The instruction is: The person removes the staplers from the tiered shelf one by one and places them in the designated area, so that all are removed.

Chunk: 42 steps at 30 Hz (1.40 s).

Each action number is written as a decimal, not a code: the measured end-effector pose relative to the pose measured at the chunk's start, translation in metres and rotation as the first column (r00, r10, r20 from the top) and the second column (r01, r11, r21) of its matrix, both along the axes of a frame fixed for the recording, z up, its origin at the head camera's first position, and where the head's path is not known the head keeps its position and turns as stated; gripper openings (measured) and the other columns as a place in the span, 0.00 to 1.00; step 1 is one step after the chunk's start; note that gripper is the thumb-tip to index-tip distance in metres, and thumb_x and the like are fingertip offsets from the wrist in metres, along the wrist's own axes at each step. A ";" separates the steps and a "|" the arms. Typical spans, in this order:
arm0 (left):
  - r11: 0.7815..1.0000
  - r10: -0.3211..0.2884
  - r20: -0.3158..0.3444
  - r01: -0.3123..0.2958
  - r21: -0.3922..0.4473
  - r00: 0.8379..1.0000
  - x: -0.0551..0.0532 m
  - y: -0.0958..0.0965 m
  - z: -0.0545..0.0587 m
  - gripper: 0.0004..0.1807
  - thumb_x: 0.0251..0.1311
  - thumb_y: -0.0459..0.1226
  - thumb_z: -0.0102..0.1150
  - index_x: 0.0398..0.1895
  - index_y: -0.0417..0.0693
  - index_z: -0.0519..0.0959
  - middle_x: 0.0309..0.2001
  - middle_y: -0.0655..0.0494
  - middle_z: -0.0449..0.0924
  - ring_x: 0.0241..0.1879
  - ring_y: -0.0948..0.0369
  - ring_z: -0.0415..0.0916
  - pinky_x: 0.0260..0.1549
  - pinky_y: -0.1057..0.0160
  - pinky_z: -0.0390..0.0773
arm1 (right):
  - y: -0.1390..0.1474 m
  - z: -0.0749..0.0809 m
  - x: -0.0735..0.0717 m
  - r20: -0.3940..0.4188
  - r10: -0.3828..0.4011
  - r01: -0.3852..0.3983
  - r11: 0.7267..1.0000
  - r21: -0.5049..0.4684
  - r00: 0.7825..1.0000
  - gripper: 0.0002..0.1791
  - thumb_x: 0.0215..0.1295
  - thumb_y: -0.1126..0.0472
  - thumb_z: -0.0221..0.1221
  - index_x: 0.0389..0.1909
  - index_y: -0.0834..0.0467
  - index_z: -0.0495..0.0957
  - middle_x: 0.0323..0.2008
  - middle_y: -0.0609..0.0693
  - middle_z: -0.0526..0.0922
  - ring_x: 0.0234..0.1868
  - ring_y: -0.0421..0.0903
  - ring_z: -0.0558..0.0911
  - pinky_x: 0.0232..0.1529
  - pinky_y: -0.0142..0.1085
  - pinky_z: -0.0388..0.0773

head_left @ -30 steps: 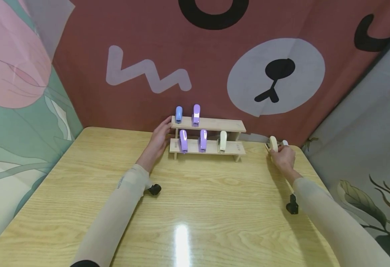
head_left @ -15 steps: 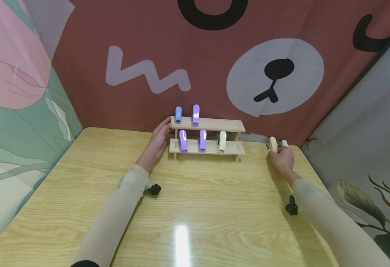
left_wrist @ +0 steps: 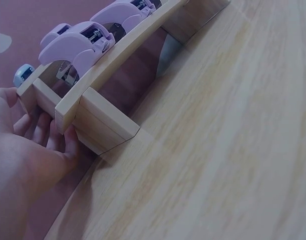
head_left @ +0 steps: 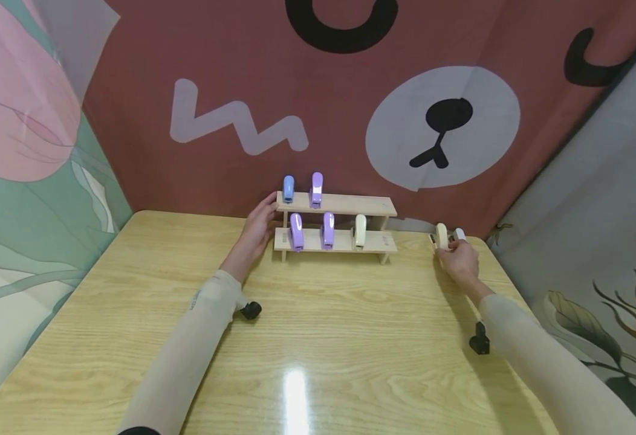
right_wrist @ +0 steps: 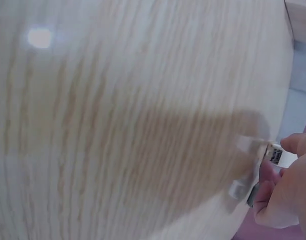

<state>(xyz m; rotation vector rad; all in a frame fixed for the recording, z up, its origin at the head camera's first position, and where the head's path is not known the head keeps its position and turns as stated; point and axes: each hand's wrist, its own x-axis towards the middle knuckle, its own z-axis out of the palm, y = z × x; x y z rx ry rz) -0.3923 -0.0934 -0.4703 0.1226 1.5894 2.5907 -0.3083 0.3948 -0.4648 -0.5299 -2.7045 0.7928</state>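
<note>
A two-tier wooden rack [head_left: 345, 240] stands at the table's back edge. Its upper tier bears a blue stapler [head_left: 288, 188] and a purple stapler [head_left: 316, 189]; two purple staplers and a cream one [head_left: 360, 231] stand on the lower tier. My left hand [head_left: 254, 232] touches the rack's left end, its fingers spread along both tier ends in the left wrist view. Off to the right, my right hand [head_left: 459, 260] pinches another cream stapler [head_left: 441, 234] between thumb and finger. Just right of it is a white stapler [head_left: 460, 234], partly hidden by that hand.
The wooden table [head_left: 350, 338] runs toward me, with a bright reflection near the front. Behind it hangs a reddish-brown curtain [head_left: 231, 175] with a bear print. A grey curtain [head_left: 584, 181] borders the right side.
The head view has shifted slightly, so the scene sits a little further left. Both hands keep nearly the same places, and the staplers on the rack have not moved.
</note>
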 end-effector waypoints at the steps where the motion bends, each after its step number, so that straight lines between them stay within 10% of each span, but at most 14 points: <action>1: 1.000 -0.001 0.001 0.001 -0.001 1.000 0.000 0.000 0.000 0.26 0.76 0.41 0.52 0.76 0.61 0.69 0.66 0.50 0.72 0.61 0.52 0.69 0.59 0.52 0.71 | -0.001 0.001 0.001 -0.002 0.006 -0.006 1.000 -0.002 1.000 0.23 0.68 0.53 0.62 0.53 0.68 0.76 0.46 0.65 0.82 0.45 0.62 0.79 0.41 0.53 0.76; 42: 1.000 0.001 -0.001 -0.001 0.002 1.000 0.002 0.000 0.000 0.26 0.77 0.43 0.52 0.76 0.62 0.69 0.67 0.51 0.72 0.65 0.51 0.66 0.64 0.48 0.66 | -0.132 0.084 -0.022 -0.157 0.292 -0.294 0.956 0.014 0.943 0.19 0.71 0.50 0.56 0.48 0.61 0.81 0.42 0.58 0.85 0.38 0.55 0.82 0.36 0.50 0.78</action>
